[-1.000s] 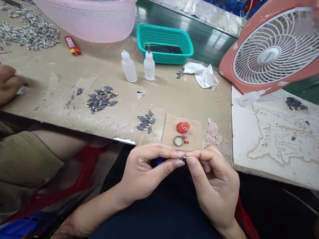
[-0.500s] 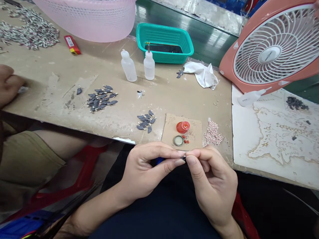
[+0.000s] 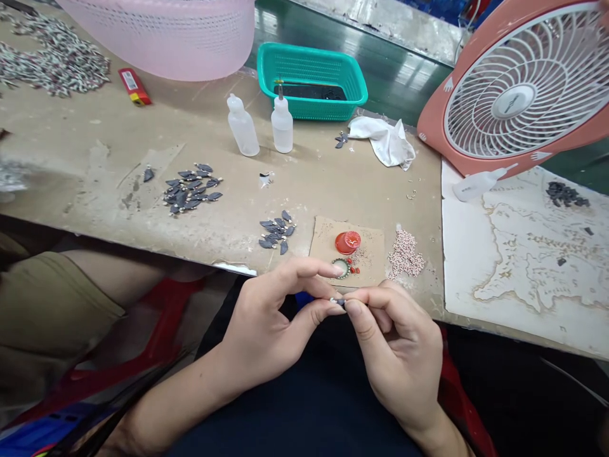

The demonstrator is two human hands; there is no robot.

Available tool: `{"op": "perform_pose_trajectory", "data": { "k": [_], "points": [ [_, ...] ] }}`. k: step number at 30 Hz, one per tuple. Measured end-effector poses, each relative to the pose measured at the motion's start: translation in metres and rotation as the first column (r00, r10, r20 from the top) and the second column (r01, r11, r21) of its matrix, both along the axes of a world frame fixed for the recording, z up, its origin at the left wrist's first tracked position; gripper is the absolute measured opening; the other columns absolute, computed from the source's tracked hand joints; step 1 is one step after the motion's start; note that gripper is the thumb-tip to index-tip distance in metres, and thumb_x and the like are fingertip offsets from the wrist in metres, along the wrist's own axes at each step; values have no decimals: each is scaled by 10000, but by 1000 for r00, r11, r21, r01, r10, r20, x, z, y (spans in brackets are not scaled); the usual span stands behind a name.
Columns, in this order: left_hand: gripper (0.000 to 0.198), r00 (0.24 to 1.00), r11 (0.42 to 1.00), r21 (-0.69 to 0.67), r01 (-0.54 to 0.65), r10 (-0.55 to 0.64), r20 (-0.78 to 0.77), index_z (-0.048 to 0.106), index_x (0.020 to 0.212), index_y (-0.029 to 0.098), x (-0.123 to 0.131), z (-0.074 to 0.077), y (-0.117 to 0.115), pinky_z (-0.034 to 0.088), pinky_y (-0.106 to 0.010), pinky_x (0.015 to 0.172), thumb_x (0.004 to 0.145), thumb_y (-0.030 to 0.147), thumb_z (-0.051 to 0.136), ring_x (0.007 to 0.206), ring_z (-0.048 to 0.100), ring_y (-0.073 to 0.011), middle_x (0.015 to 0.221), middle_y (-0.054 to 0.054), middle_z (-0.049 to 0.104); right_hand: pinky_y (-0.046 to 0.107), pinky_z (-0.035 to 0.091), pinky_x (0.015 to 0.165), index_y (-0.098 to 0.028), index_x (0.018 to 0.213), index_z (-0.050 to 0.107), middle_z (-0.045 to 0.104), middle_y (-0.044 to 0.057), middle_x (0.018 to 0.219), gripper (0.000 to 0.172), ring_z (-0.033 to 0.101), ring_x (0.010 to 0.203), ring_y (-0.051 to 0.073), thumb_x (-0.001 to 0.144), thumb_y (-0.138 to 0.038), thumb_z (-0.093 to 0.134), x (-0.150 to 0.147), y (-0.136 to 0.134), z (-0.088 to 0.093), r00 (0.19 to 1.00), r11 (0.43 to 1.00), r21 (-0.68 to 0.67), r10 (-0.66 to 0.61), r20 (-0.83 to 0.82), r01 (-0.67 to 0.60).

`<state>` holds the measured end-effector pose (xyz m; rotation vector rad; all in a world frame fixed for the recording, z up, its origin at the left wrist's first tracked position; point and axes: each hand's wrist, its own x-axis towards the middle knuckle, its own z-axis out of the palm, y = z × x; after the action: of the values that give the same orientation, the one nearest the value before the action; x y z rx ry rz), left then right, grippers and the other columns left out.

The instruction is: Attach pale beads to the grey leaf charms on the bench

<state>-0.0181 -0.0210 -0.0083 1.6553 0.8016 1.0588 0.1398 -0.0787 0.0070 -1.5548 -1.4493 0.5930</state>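
Observation:
My right hand (image 3: 402, 346) pinches a small dark grey leaf-shaped piece (image 3: 339, 302) between thumb and index finger. Its pale beaded end points left, to where the thumb and a finger of my left hand (image 3: 271, 324) close on it; the left index finger is raised and straight. Just beyond the fingertips lies a cardboard square (image 3: 323, 247) bearing a red cap-like cup (image 3: 347, 242), a bottle cap (image 3: 340, 269) and small red bits. A pile of tiny pinkish beads (image 3: 405, 255) is right of the cardboard. Similar dark pieces (image 3: 276, 232) lie to its left.
Farther left is a larger group of dark pieces (image 3: 190, 188). Two squeeze bottles (image 3: 282, 130) stand before a green basket (image 3: 311, 111). A white cloth (image 3: 383, 141), pink fan (image 3: 440, 120), another bottle (image 3: 478, 185), pink basket (image 3: 190, 51) and red box (image 3: 134, 87) are around.
My left index finger has lifted off the piece, exposing more of it. Both hands have shifted slightly left. Another person's hand at the left edge has mostly left the view.

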Motion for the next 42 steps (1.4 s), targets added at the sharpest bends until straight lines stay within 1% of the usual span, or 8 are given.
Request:
{"op": "perform_pose_trajectory", "data": {
  "k": [5,15,25,31,34,37,40,42],
  "points": [
    [384,997,998,66,-13,18,-73,608,1143,236,-2,-3,1,557,-226,777,832,35,707,765,712,-121,840,22,730,230,341,488,-216,867,707,482,-60,616,89,416,513,81,889,-170,633,1,-1,-4,1000,1000,-3,9,4,-9],
    [269,999,997,-81,-14,9,-51,626,1063,222,-2,-7,4,552,-283,828,840,137,752,780,727,-156,785,15,753,218,381,500,-219,882,723,440,-70,588,79,434,514,80,886,-198,647,6,-4,-12,998,999,-46,-17,-66,14],
    [308,960,980,153,128,-84,-266,532,1089,222,1,-9,10,553,-230,743,865,49,652,770,741,-138,859,16,741,231,353,510,-184,852,666,411,-60,629,96,407,529,85,897,-169,582,11,-4,-18,995,993,-98,74,72,-67],
    [404,961,985,77,152,-129,-244,507,1255,227,4,-16,17,554,-238,816,898,104,651,819,729,-139,884,7,742,237,395,542,-201,964,706,466,-53,645,128,462,556,96,914,-191,589,19,-2,-23,996,997,-60,52,77,-47],
    [490,965,994,106,4,24,-260,495,1359,223,-8,-21,30,543,-261,847,903,147,657,837,704,-155,896,-9,728,271,416,589,-201,1057,718,506,-38,681,188,486,589,117,900,-242,624,48,0,-30,957,981,81,-190,218,176],
    [295,892,945,242,-220,295,-341,658,1185,229,-33,-28,49,514,-278,875,892,201,670,888,681,-185,985,-32,725,306,420,613,-162,1035,744,543,-8,690,241,497,597,139,897,-328,637,91,1,-42,802,891,165,-454,390,424],
    [147,772,874,371,-312,461,-438,720,1021,223,-60,-34,65,468,-340,947,886,246,666,981,655,-244,1033,-49,727,354,435,669,-172,1053,757,603,31,737,337,555,669,190,888,-434,624,124,3,-54,732,865,41,-448,513,501],
    [145,698,867,399,-300,484,-528,716,1009,211,-72,-36,70,451,-384,963,902,272,640,1004,641,-270,1015,-59,728,370,443,688,-207,1073,753,661,47,814,346,588,707,209,875,-457,619,134,4,-59,759,868,-70,-387,524,491]
  ]
}}
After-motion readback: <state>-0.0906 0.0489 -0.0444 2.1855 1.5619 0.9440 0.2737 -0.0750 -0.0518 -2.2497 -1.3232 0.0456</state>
